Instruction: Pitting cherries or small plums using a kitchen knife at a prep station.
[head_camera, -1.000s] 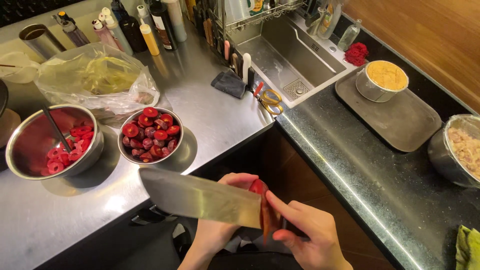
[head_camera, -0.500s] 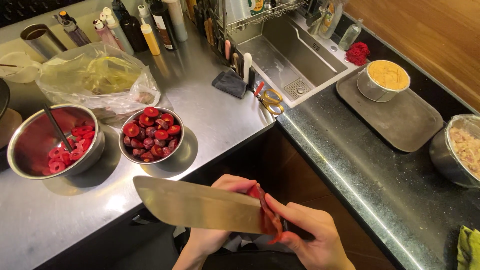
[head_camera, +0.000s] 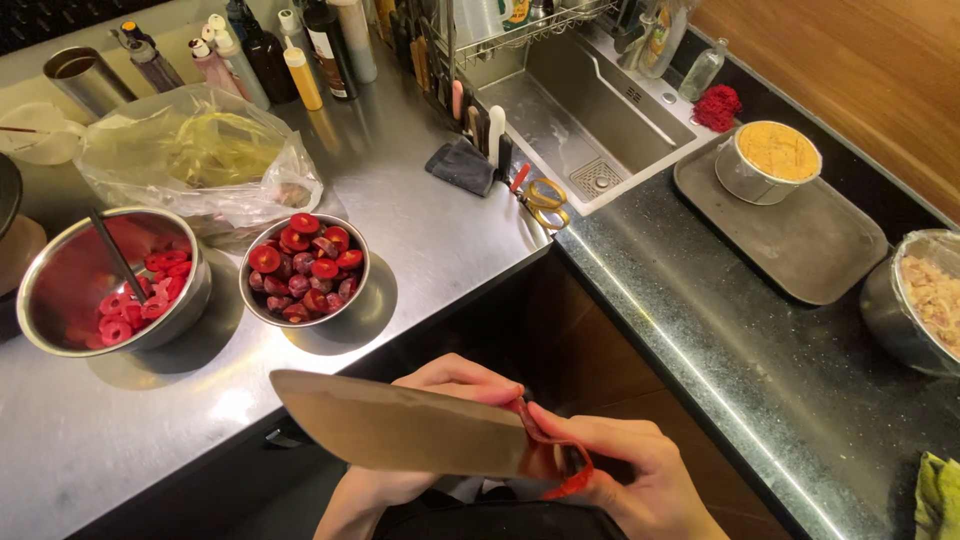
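The cleaver (head_camera: 400, 430) still cuts the red fruit (head_camera: 560, 470), blade barely shifted.

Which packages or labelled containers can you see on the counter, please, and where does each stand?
Clear plastic bag of pale yellow-green strips: back left, behind the steel bowls.
Dark glass bottle with a white label: back row, beside the sink.
Yellow squeeze bottle with a white cap: to its left.
No signs or screens.

both hands low in front of the body, close together

the left hand (head_camera: 440, 395) is curled, fingers bent inward with knuckles up. the right hand (head_camera: 640, 470) sits just beside it, thumb and fingertips pinched closed, wrist angled in from the lower right. the forearms are mostly hidden.
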